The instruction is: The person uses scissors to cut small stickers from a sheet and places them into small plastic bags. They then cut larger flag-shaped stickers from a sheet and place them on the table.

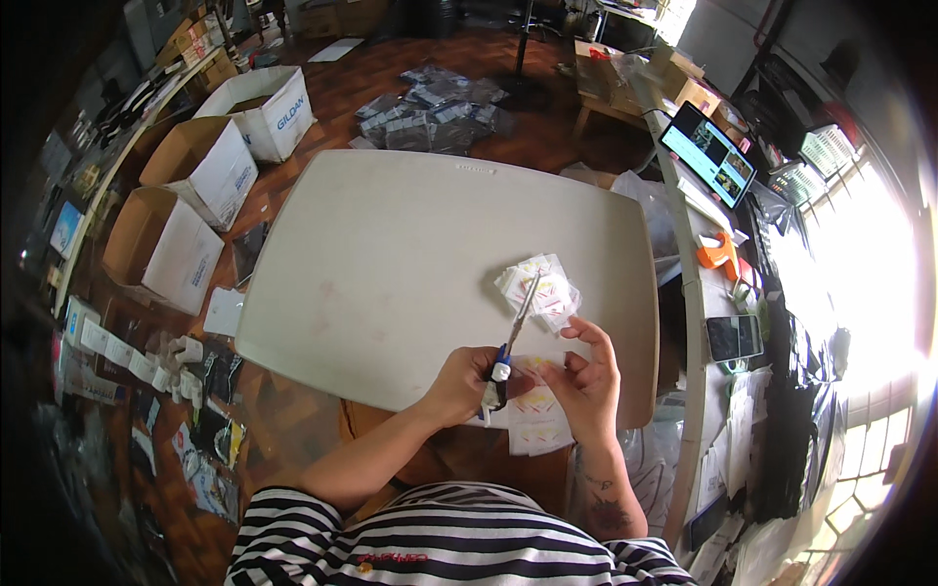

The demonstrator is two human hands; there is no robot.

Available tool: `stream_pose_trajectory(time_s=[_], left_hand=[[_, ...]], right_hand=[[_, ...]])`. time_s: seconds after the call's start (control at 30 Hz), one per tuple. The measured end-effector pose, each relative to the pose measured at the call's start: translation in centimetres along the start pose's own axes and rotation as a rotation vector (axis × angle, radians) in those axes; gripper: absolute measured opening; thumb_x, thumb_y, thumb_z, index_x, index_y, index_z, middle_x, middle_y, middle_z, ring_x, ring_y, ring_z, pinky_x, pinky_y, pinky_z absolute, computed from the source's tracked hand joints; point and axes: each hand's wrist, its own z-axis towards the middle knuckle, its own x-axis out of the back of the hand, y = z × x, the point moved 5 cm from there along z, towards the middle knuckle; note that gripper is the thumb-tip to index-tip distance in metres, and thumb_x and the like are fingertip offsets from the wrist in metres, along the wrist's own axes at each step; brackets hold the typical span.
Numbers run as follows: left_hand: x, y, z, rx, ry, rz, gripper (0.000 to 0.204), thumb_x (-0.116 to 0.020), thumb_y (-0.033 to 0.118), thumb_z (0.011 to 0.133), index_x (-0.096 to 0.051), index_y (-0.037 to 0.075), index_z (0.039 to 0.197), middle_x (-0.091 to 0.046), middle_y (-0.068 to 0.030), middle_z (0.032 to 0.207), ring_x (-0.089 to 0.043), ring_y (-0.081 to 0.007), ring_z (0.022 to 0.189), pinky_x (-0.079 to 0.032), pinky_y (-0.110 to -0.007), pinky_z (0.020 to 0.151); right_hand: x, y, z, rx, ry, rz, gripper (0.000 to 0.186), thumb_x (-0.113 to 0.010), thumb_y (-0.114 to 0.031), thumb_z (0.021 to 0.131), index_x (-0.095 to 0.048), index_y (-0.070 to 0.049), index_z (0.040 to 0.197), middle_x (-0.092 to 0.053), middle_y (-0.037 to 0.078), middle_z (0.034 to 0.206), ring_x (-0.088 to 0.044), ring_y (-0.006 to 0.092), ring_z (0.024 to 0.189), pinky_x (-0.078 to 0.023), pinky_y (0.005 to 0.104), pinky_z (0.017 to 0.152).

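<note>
Near the table's front edge, my left hand [462, 388] is closed around the dark blue and black handles of a pair of scissors [523, 314]. Their blades point away from me, tips reaching over a loose pile of cut printed pieces [554, 291]. My right hand [588, 389] pinches a whitish printed strip [539, 430] between thumb and finger, its other fingers raised. Small yellow and red designs repeat down the strip, which hangs past the table edge toward me. Part of the strip is hidden behind my fingers.
The pale table [410, 264] has rounded corners. Open cardboard boxes [176, 249] line its left side. Clear-bagged items [435, 109] lie heaped on the floor beyond. A side bench at right carries a tablet [707, 153], an orange tool [718, 256] and a phone [734, 338].
</note>
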Motion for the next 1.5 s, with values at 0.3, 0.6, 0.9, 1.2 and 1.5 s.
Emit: stream_pose_trajectory(time_s=[0.3,0.6,0.9,1.2,1.5], left_hand=[[1.7,1.6,-1.0,-0.088,0.054,0.298,0.019,-0.078,0.013,0.086,-0.072,-0.004,0.093,-0.072,-0.0063,0.084,-0.061,-0.0071,0.070,-0.050,-0.023,0.065],[7.6,3.0,-5.1,0.133,-0.417,0.990,0.033,-0.073,0.010,0.080,-0.070,0.003,0.111,-0.074,-0.0068,0.086,-0.070,-0.0131,0.077,-0.053,-0.027,0.066],[6.8,2.9,-4.9,0.163,-0.510,1.001,0.028,-0.070,0.012,0.083,-0.074,0.011,0.110,-0.071,-0.0113,0.076,-0.065,-0.0205,0.064,-0.048,-0.031,0.059],[7.1,1.7,-4.5,0.238,-0.534,0.832,0.023,-0.068,0.003,0.086,-0.073,0.003,0.109,-0.073,-0.0105,0.085,-0.065,-0.0127,0.068,-0.050,-0.028,0.063],[5.6,3.1,-4.4,0.200,-0.536,0.907,0.024,-0.072,0.008,0.086,-0.073,0.004,0.110,-0.073,-0.0103,0.079,-0.059,-0.0114,0.060,-0.047,-0.029,0.058]], right_hand=[[-0.1,1.5,-2.3,-0.151,-0.220,0.082,0.036,-0.065,0.019,0.082,-0.054,0.004,0.114,-0.060,0.009,0.107,-0.065,0.0177,0.101,-0.056,0.0283,0.084],[1.1,-0.1,-1.2,-0.051,-0.134,-0.165,0.032,-0.066,0.013,0.077,-0.070,0.002,0.107,-0.062,0.002,0.097,-0.051,0.0058,0.080,-0.044,0.0207,0.071],[0.0,-0.4,-1.2,0.000,-0.185,-0.244,0.035,-0.070,0.006,0.073,-0.073,-0.003,0.106,-0.063,0.001,0.087,-0.040,0.0056,0.061,-0.039,0.0207,0.057],[0.4,-0.9,-1.3,0.007,-0.182,-0.269,0.034,-0.070,0.006,0.073,-0.073,-0.003,0.106,-0.066,0.002,0.089,-0.040,0.0052,0.060,-0.039,0.0204,0.056],[-0.3,-0.9,-1.8,-0.073,-0.267,-0.254,0.037,-0.065,0.016,0.075,-0.070,0.004,0.109,-0.064,0.007,0.102,-0.057,0.0115,0.089,-0.048,0.0248,0.079]])
